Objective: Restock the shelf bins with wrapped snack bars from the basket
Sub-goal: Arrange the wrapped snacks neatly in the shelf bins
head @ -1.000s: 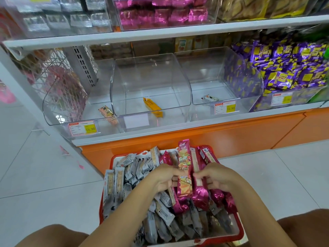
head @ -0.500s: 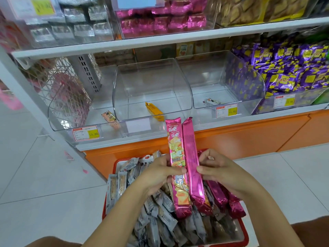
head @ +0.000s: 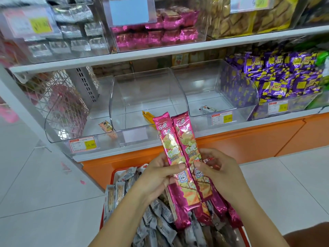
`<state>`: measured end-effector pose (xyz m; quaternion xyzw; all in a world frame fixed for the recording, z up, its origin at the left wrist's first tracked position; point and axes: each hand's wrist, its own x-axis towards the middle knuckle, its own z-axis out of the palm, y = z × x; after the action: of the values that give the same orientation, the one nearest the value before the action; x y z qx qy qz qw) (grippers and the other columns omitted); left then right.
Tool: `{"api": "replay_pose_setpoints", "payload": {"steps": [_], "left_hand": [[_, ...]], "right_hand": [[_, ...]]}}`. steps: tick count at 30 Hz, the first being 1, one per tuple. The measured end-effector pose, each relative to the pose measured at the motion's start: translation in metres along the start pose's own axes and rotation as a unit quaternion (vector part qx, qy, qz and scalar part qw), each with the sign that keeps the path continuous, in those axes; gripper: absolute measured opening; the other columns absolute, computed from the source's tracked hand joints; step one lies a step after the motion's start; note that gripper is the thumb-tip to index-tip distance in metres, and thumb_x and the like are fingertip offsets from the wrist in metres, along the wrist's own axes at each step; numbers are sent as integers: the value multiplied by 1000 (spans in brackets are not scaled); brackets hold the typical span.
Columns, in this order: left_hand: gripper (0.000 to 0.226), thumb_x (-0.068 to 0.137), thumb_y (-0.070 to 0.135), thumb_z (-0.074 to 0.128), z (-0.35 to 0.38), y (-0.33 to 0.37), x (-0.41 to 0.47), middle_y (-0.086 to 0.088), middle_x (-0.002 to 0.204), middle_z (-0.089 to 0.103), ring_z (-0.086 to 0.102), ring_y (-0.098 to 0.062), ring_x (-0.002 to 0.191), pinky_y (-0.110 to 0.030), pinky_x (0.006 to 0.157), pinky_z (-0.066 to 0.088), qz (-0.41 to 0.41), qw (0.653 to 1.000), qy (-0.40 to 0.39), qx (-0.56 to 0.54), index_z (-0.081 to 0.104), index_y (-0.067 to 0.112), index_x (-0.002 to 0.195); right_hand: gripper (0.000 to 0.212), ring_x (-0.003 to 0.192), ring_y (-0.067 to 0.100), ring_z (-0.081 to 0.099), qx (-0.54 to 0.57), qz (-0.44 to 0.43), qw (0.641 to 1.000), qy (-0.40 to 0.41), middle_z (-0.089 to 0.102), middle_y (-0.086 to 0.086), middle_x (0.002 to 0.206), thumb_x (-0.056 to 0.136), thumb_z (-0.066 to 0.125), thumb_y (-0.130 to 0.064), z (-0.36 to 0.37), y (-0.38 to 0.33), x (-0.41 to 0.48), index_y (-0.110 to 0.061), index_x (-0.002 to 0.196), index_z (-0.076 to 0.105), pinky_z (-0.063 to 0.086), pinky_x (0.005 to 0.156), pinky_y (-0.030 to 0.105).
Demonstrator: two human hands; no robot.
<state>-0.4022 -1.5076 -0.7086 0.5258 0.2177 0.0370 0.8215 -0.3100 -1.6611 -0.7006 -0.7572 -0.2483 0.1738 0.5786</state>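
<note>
My left hand [head: 158, 177] and my right hand [head: 216, 171] grip a bundle of long pink wrapped snack bars [head: 179, 154], held upright above the red basket [head: 114, 172]. More pink bars [head: 220, 209] and several silver-grey wrapped bars [head: 160, 223] lie in the basket. Beyond the bundle stand three clear shelf bins. The middle bin [head: 147, 97] holds one yellow bar [head: 147, 115]. The left bin [head: 74, 122] holds one tan bar [head: 106, 126]. The right bin [head: 213, 90] holds one small dark-and-white pack [head: 207, 109].
A bin of purple-and-yellow snacks [head: 284, 75] fills the shelf's right end. The upper shelf [head: 160, 52] carries bins of silver, pink and yellow packs. An orange base panel [head: 249, 143] runs under the shelf. White tiled floor [head: 44, 184] spreads to the left.
Both hands have lifted the pink bars out of the basket and raised them toward the shelf. The bars now stand side by side with printed faces showing.
</note>
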Motion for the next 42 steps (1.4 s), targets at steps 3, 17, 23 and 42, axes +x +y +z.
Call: {"api": "replay_pose_setpoints", "payload": {"steps": [3,17,23,42], "left_hand": [[58,67,2,71,6,10,0,-10,104,72,70,-23,90,-35,76,56,34,999,24,17,54,6,121],[47,74,-16,67,8,105,-18,-4,89,74,69,-19,80,-28,66,55,199,966,55,159,61,19,104],[49,75,-12,68,-8,138,-24,-7,100,73,69,-24,94,-34,79,56,189,968,8,167,57,16,114],[40,78,-9,63,2,247,-20,-13,100,72,69,-20,84,-27,73,58,318,944,-1,92,57,2,116]], "right_hand": [[36,111,-4,49,-88,-53,994,-29,53,-23,121,89,62,-38,5,-9,-2,-55,119,50,38,79,0],[90,117,-13,48,-60,-129,986,-85,43,-39,128,82,63,-55,40,-69,13,-60,141,-6,43,94,13],[42,84,-8,62,-64,-165,981,-83,63,-37,84,97,49,-33,29,-97,43,-62,121,31,45,73,10],[117,129,20,33,-398,-277,874,34,24,1,140,78,60,-58,50,-241,77,-22,147,-27,37,97,30]]}}
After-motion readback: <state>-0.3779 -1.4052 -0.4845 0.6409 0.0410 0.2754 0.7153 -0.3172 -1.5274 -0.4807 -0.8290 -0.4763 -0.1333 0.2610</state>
